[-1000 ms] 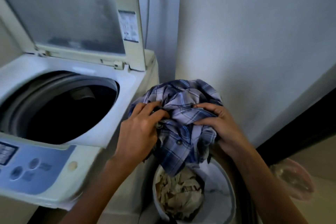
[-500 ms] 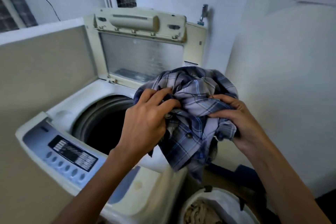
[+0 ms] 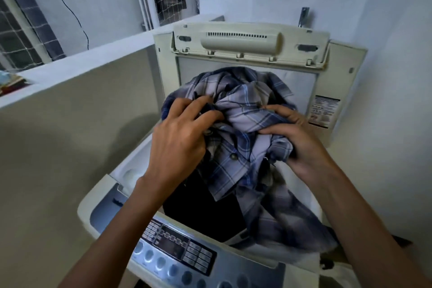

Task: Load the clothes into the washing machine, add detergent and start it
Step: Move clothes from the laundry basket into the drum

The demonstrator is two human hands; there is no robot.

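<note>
Above drum (image 3: 198, 206): plaid shirt (image 3: 245, 110) bunched between left hand (image 3: 180, 138), right hand (image 3: 297, 138); fingers (image 3: 278, 110) gripping it.

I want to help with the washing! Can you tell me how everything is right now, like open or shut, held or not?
Lid: open, standing upright at the back.
Tub: uncovered, dark inside; what is in it cannot be told.
Plaid shirt: bunched up, held above the tub, one end hanging down.
Left hand: grips the shirt.
Right hand: grips the shirt.
Control panel: display looks dark.
</note>
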